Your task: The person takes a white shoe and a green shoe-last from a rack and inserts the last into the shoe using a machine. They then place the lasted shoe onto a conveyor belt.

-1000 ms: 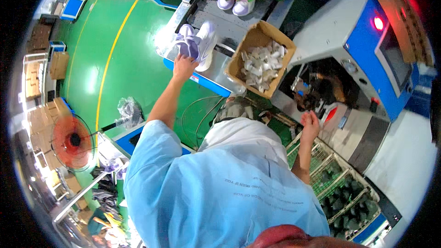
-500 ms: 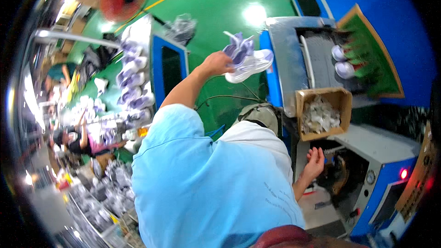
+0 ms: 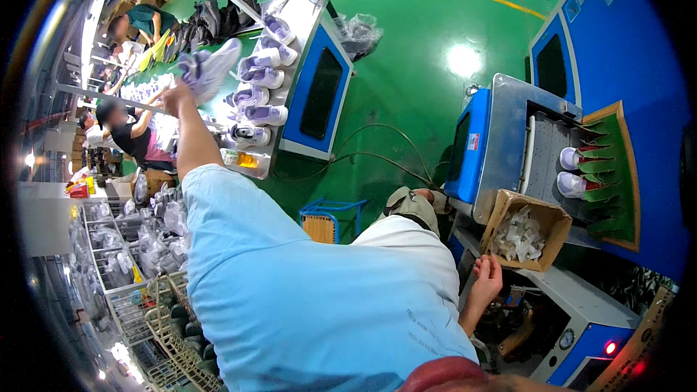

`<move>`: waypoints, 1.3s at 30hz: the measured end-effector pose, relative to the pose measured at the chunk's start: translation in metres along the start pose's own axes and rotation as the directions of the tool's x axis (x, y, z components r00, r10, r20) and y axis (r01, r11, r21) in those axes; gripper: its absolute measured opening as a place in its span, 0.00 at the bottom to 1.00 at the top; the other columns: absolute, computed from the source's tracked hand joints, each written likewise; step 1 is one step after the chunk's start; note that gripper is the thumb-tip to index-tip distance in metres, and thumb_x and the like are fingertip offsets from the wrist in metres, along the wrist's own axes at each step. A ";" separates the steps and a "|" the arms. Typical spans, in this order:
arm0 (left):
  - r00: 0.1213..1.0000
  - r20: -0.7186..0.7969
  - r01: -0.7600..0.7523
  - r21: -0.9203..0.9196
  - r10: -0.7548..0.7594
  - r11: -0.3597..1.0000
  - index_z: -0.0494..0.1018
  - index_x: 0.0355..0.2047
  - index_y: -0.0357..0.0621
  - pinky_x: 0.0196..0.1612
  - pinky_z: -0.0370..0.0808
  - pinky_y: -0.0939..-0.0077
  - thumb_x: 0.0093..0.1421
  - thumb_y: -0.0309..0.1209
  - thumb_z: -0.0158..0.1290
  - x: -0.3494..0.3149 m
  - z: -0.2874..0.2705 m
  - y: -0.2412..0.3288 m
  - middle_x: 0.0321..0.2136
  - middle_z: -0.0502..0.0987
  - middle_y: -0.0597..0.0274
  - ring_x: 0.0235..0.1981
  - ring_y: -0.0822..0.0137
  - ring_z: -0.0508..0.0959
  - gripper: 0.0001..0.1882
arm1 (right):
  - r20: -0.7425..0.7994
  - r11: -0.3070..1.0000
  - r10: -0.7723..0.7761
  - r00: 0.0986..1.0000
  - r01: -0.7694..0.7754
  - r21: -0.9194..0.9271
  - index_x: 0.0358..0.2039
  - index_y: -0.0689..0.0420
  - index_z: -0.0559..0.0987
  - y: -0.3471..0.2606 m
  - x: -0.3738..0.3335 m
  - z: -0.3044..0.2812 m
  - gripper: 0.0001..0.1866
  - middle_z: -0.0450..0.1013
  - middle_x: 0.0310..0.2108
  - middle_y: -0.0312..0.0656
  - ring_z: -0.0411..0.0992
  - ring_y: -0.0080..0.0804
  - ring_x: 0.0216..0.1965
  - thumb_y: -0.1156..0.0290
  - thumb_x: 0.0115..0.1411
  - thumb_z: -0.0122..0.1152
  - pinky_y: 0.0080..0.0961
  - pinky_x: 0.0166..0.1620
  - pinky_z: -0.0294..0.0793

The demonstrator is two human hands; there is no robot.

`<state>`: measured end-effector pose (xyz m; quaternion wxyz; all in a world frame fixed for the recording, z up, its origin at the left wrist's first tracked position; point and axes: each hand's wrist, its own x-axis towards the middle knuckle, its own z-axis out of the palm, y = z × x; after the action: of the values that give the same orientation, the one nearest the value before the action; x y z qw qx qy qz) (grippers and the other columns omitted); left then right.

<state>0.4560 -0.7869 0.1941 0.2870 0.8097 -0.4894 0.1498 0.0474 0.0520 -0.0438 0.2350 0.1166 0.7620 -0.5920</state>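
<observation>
My left hand (image 3: 174, 98) is stretched out to the left, closed around a white and lilac sneaker (image 3: 212, 71) by its collar end. The sneaker is blurred by motion and is in the air beside a table (image 3: 303, 25) bearing a column of similar sneakers (image 3: 263, 76). My right hand (image 3: 486, 283) is low on the right, just below a cardboard box (image 3: 549, 247) of crumpled white paper (image 3: 519, 236). Its fingers are loosely bent and a little apart, and I see nothing in them.
On the right, a blue and metal machine (image 3: 479, 152) has two sneakers (image 3: 571, 185) at its green flap curtain (image 3: 617, 174). A small blue-framed stool (image 3: 319, 229) and a cable (image 3: 377, 152) are on the green floor. People (image 3: 134, 134) work at the far left, near wire racks (image 3: 120, 268).
My left hand has carried the sneaker from the middle, near the machine, over to the left table. The view has turned left. My right hand is now closer to the cardboard box.
</observation>
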 end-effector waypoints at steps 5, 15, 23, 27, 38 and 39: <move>0.855 0.210 -0.396 -0.327 0.474 0.858 0.79 0.42 0.40 0.48 0.75 0.51 0.61 0.44 0.45 -0.183 0.112 0.130 0.40 0.81 0.38 0.43 0.36 0.79 0.22 | -0.254 0.963 -0.209 0.944 0.154 -0.220 0.54 0.67 0.77 -0.027 -0.006 0.001 0.18 0.79 0.40 0.40 0.75 0.24 0.38 0.70 0.68 0.58 0.22 0.42 0.76; -0.639 0.153 -0.195 -0.980 0.754 0.033 0.76 0.51 0.43 0.51 0.76 0.57 0.62 0.39 0.55 -0.838 0.073 0.260 0.46 0.80 0.47 0.48 0.47 0.80 0.20 | -0.668 0.675 -0.737 -0.101 -0.168 -0.719 0.58 0.67 0.73 -0.190 -0.005 -0.131 0.20 0.70 0.60 0.54 0.67 0.49 0.62 0.73 0.69 0.55 0.43 0.62 0.67; -0.829 -0.143 0.068 -0.985 0.541 -0.156 0.69 0.59 0.37 0.53 0.75 0.56 0.51 0.37 0.64 -1.163 -0.069 0.381 0.50 0.78 0.39 0.51 0.43 0.78 0.35 | -0.551 0.420 -0.825 0.126 -0.517 -0.746 0.59 0.65 0.74 -0.135 0.009 -0.182 0.23 0.67 0.65 0.49 0.61 0.49 0.67 0.65 0.72 0.43 0.46 0.67 0.55; -0.814 -0.137 0.033 -0.981 0.565 -0.190 0.71 0.52 0.32 0.50 0.76 0.56 0.45 0.38 0.69 -1.233 -0.095 0.418 0.43 0.80 0.36 0.46 0.44 0.80 0.36 | -0.424 0.395 -0.903 -0.071 -0.525 -0.754 0.57 0.64 0.73 -0.125 0.035 -0.189 0.23 0.69 0.61 0.55 0.66 0.55 0.62 0.65 0.73 0.36 0.50 0.63 0.58; -0.872 0.052 -0.075 -0.997 0.486 -0.028 0.79 0.42 0.36 0.44 0.76 0.63 0.49 0.40 0.70 -1.276 -0.079 0.416 0.39 0.83 0.54 0.40 0.57 0.82 0.25 | -0.215 0.144 -0.977 0.006 -0.722 -0.676 0.57 0.68 0.69 -0.114 0.042 -0.201 0.28 0.67 0.57 0.63 0.68 0.58 0.56 0.58 0.72 0.30 0.53 0.59 0.64; -0.912 0.184 -0.182 -0.982 0.367 0.040 0.79 0.41 0.36 0.42 0.76 0.64 0.50 0.39 0.70 -1.267 -0.098 0.420 0.38 0.83 0.55 0.39 0.60 0.82 0.23 | -0.270 0.214 -0.962 -0.027 -0.689 -0.693 0.58 0.69 0.69 -0.109 0.043 -0.198 0.28 0.67 0.57 0.63 0.68 0.57 0.57 0.58 0.72 0.31 0.52 0.60 0.64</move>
<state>-0.5128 0.0190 -0.2582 -0.3316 -0.0915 -0.8647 -0.3661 -0.0826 0.2073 0.0641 -0.4850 0.1657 0.8124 0.2781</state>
